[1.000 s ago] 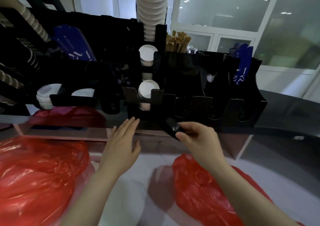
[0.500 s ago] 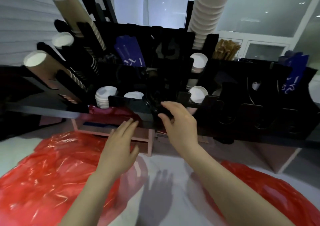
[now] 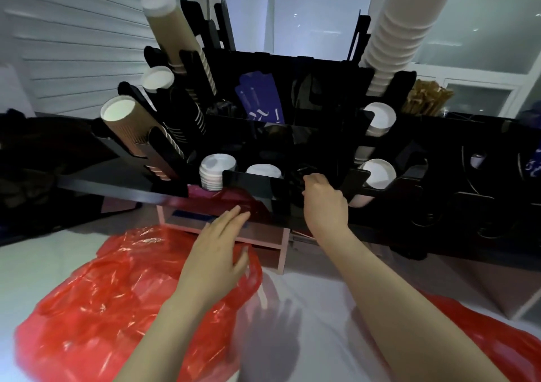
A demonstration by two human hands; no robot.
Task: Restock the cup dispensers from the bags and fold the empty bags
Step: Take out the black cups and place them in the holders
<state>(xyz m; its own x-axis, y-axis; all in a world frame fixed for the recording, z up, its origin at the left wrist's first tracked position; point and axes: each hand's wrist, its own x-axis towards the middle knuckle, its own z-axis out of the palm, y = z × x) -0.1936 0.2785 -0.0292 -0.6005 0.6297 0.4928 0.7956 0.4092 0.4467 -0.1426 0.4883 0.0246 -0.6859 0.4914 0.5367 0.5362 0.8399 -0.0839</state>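
Note:
A black cup dispenser rack [image 3: 251,180] stands on the counter ahead of me. It holds brown ribbed cup stacks [image 3: 128,124], white lid stacks [image 3: 218,168] and a tall white cup stack [image 3: 401,30]. My right hand [image 3: 323,203] reaches into a front slot, its fingers curled on a small black object [image 3: 304,172] that is hard to make out against the dark rack. My left hand [image 3: 216,253] hovers open, palm down, over a crumpled red plastic bag [image 3: 117,294]. A second red bag [image 3: 483,337] lies at the lower right under my right forearm.
White cups [image 3: 377,173] lie sideways in the slots to the right of my right hand. Blue paper sleeves [image 3: 259,100] and brown wooden stirrers [image 3: 427,100] sit further back. A pink shelf [image 3: 263,242] stands under the counter edge. The floor is white.
My view has swung left and closer to the rack. My right hand carried the black object up from the counter edge into a front slot. My left hand moved over the red bag.

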